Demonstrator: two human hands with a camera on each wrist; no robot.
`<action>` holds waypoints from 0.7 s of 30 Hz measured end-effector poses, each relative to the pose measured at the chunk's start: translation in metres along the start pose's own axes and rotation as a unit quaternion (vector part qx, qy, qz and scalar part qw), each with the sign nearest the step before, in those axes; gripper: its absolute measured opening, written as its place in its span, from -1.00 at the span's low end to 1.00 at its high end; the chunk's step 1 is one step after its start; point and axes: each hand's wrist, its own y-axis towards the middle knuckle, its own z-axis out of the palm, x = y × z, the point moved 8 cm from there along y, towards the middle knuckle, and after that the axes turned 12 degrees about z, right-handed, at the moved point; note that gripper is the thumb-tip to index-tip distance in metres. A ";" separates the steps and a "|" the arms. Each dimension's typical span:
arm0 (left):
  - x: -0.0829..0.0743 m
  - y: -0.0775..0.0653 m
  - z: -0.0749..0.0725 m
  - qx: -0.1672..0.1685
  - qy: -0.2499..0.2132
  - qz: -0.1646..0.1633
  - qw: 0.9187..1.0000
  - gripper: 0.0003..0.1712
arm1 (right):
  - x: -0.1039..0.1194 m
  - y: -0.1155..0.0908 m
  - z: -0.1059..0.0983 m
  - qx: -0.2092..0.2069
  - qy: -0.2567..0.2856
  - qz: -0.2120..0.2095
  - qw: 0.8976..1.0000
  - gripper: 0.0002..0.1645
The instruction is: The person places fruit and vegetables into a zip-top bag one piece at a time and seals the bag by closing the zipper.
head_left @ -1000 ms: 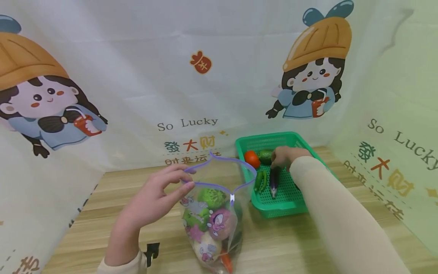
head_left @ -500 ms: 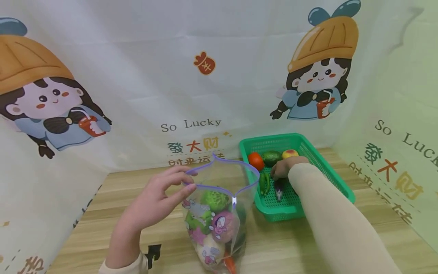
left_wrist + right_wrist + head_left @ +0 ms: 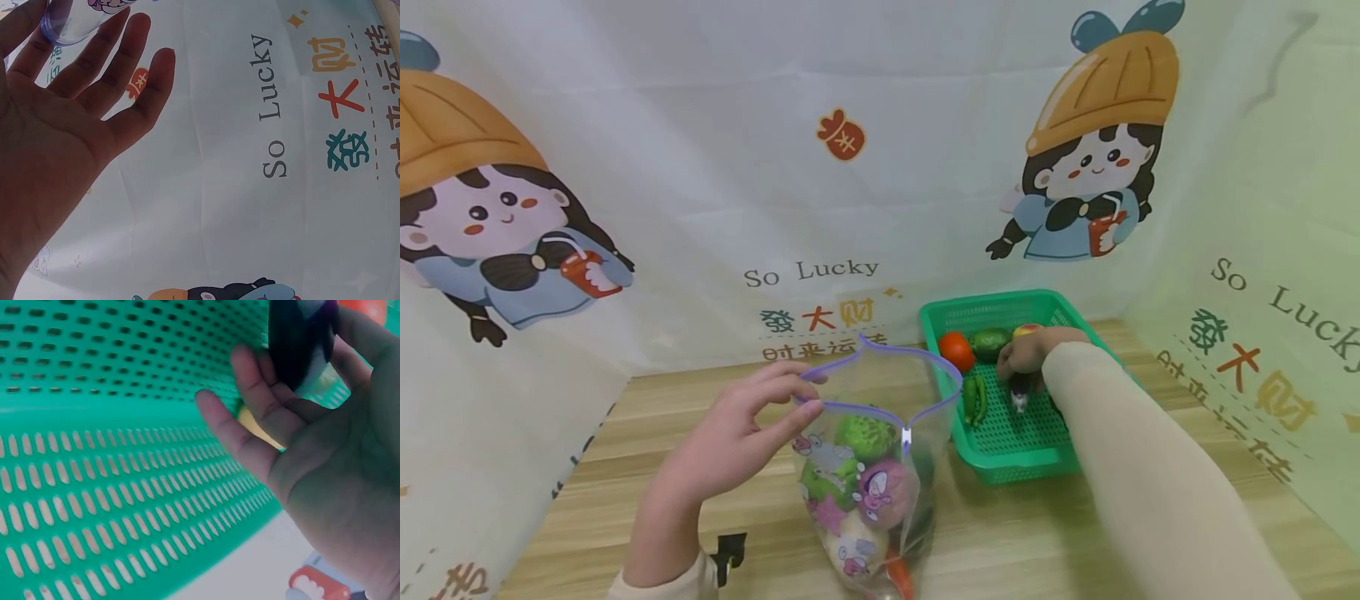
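One eggplant (image 3: 1019, 392), inside the green basket (image 3: 1022, 467), around its middle. Right hand (image 3: 1028, 352) is the near one and already has it: thumb and fingers clamped on the dark body from above. Pale stem end points at the basket's near wall, so long axis runs roughly near wall to far wall. Can't tell tilt, or whether it touches the basket floor.

Left hand (image 3: 743, 433) is outside the basket, well to its left, thumb and fingers pinching the rim of the clear zip bag (image 3: 934, 429). Bag stands just left of the basket, mouth gaping, loaded with produce.

Key relation, my read: eggplant right of bag mouth, basket's left wall between.

Around it in the basket: green peppers (image 3: 974, 400) along the left wall, tomato (image 3: 956, 352) far left, dark green fruit (image 3: 990, 343) and red-yellow fruit (image 3: 1026, 330) toward the far wall. Right sleeve (image 3: 1135, 450) hides the basket's right part.
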 end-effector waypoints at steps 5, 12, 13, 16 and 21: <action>0.001 -0.002 -0.001 0.000 0.000 -0.006 1.000 -0.92 | 0.010 -0.014 -0.011 0.044 -0.013 0.002 0.999 -0.52; 0.001 -0.004 -0.003 0.000 0.001 -0.004 1.000 -0.92 | 0.037 -0.049 -0.059 0.018 -0.089 -0.043 0.995 -0.56; 0.000 -0.004 -0.003 0.001 0.002 -0.004 1.000 -0.92 | 0.045 -0.056 -0.068 0.002 -0.100 -0.073 0.992 -0.55; 0.000 -0.002 -0.003 0.004 0.002 -0.001 1.000 -0.90 | 0.062 -0.080 -0.092 -0.083 -0.104 -0.150 0.980 -0.53; -0.001 0.000 -0.002 0.005 -0.002 -0.001 1.000 -0.91 | 0.078 -0.127 -0.096 -0.233 -0.094 -0.252 0.935 -0.50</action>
